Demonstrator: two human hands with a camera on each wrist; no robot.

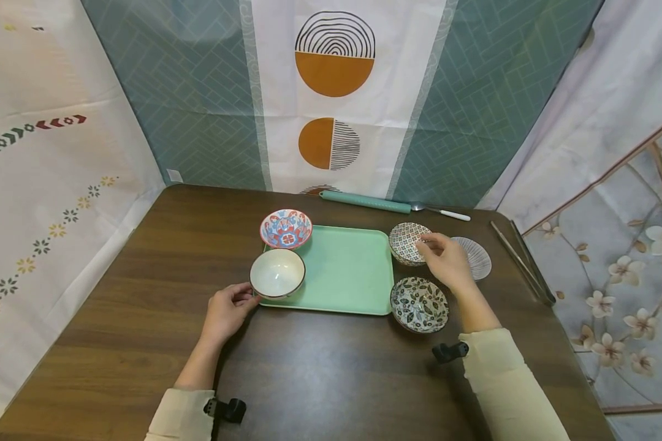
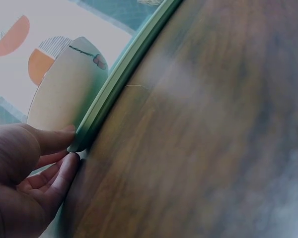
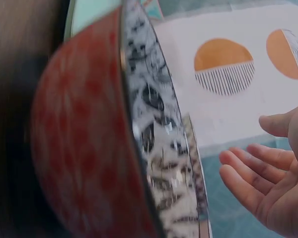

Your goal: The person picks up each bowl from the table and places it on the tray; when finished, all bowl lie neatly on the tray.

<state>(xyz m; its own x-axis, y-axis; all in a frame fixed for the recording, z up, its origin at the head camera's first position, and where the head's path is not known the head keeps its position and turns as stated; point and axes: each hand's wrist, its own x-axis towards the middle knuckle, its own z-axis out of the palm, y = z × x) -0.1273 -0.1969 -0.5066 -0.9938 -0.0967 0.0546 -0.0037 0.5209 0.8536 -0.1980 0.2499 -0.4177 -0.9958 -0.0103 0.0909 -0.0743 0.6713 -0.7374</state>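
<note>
My left hand (image 1: 228,309) pinches the near left corner of a light green tray (image 1: 347,269); in the left wrist view the thumb lies on top of the tray rim (image 2: 97,111) and the fingers below. A white-lined bowl (image 1: 277,273) sits on that corner, close behind the thumb. Behind it is a red and blue flowered bowl (image 1: 286,228) at the tray's far left. My right hand (image 1: 449,263) is over the edge of a lattice-patterned bowl (image 1: 407,240). Its fingers are relaxed and spread, holding nothing in the right wrist view. A leaf-patterned bowl (image 1: 419,304) with a red outside stands nearer me.
A grey ribbed dish (image 1: 477,258) lies right of the lattice bowl, partly behind my right hand. Along the back edge are a green rod (image 1: 364,201) and a white-handled utensil (image 1: 447,212). Long metal tongs (image 1: 521,263) lie at the right edge of the wooden table (image 1: 336,373).
</note>
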